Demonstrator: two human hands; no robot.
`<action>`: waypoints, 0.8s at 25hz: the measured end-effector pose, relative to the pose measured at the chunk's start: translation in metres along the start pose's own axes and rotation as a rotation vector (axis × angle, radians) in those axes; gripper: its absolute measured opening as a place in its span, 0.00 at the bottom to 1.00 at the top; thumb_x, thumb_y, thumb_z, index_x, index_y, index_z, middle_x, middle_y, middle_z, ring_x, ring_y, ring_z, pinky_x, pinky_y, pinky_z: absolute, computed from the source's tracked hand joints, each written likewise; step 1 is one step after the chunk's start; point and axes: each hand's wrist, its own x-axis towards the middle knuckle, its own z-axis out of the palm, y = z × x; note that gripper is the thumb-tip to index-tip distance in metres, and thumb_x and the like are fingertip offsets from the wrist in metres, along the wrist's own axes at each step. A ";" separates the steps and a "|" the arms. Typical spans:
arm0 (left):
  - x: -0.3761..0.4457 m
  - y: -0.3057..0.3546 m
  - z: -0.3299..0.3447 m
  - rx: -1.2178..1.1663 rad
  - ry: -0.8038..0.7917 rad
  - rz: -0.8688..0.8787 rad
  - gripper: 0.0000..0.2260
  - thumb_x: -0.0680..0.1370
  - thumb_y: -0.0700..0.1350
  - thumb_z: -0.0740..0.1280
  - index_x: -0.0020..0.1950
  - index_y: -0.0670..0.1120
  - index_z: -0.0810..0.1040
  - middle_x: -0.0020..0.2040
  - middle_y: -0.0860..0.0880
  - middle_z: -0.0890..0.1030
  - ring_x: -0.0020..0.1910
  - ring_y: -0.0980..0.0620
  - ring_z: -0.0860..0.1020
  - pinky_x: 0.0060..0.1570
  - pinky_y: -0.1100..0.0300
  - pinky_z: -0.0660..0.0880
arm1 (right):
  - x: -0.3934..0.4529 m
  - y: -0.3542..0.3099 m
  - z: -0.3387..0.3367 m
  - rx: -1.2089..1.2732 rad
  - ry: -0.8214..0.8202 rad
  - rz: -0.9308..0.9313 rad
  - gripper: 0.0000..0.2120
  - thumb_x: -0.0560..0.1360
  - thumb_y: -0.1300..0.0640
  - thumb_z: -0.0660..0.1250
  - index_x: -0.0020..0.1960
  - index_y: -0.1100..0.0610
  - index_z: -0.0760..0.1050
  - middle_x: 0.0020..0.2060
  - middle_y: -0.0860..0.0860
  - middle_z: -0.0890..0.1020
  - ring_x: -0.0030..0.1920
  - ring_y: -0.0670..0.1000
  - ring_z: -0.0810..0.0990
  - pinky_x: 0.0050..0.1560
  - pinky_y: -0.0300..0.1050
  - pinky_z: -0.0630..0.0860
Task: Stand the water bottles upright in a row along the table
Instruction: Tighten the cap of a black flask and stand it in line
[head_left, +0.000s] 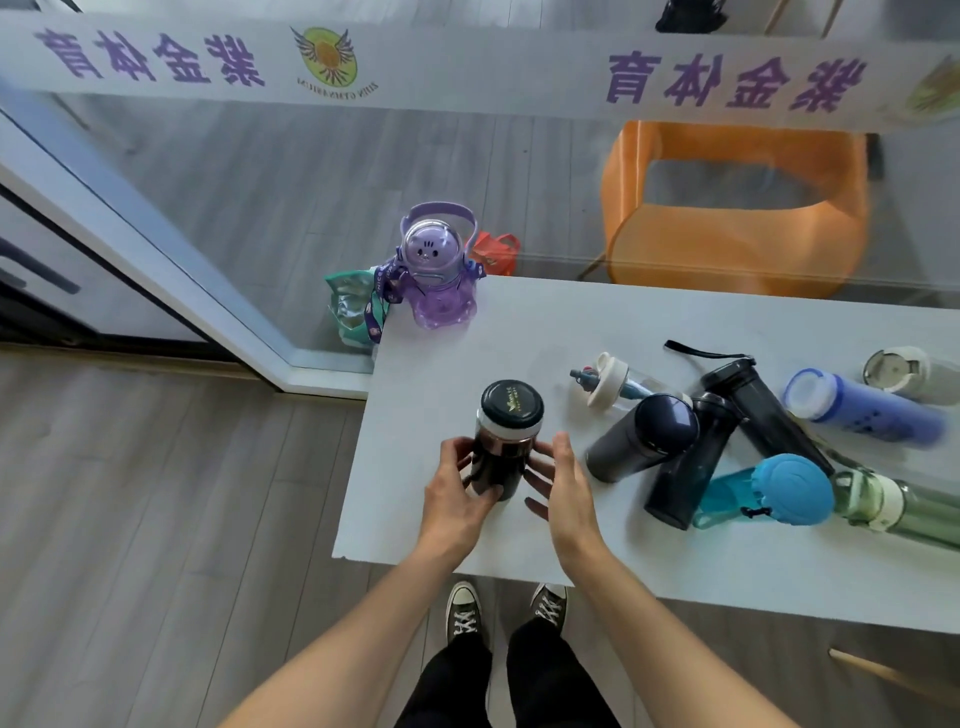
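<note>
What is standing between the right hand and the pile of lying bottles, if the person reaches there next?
Nothing visible. The right hand is open beside the upright dark bottle, and only bare table separates it from the nearest lying dark blue flask. The left hand holds the upright bottle's other side.

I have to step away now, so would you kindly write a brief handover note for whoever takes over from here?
Left hand: wrapped around the dark bottle, which stands upright near the table's left end.
Right hand: open beside that bottle, fingers near it; contact unclear.
Done: the purple bottle stands upright at the far left corner; the dark bottle is up.
Left: a heap lying on its side to the right, including a navy flask, a blue bottle, a teal bottle and a green bottle. Stand each upright, continuing the row.
</note>
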 end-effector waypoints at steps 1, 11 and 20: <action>-0.003 -0.004 -0.005 0.029 -0.007 0.005 0.26 0.70 0.41 0.76 0.62 0.55 0.69 0.60 0.58 0.78 0.61 0.57 0.76 0.62 0.55 0.75 | -0.003 -0.001 0.001 -0.039 0.002 0.009 0.29 0.76 0.30 0.54 0.61 0.51 0.76 0.57 0.48 0.83 0.60 0.48 0.80 0.62 0.55 0.75; -0.032 -0.001 -0.060 -0.261 -0.204 -0.092 0.12 0.81 0.43 0.63 0.64 0.51 0.77 0.60 0.46 0.80 0.57 0.48 0.80 0.55 0.50 0.81 | -0.030 0.009 0.003 -0.248 0.037 -0.116 0.19 0.73 0.31 0.61 0.54 0.43 0.78 0.53 0.47 0.84 0.56 0.51 0.83 0.57 0.59 0.81; -0.007 0.039 -0.056 -0.357 -0.169 -0.118 0.17 0.79 0.53 0.67 0.65 0.48 0.75 0.58 0.48 0.80 0.57 0.52 0.79 0.57 0.47 0.80 | -0.005 -0.034 0.022 -0.385 -0.023 -0.097 0.24 0.73 0.37 0.64 0.61 0.51 0.79 0.53 0.53 0.85 0.53 0.53 0.84 0.54 0.55 0.82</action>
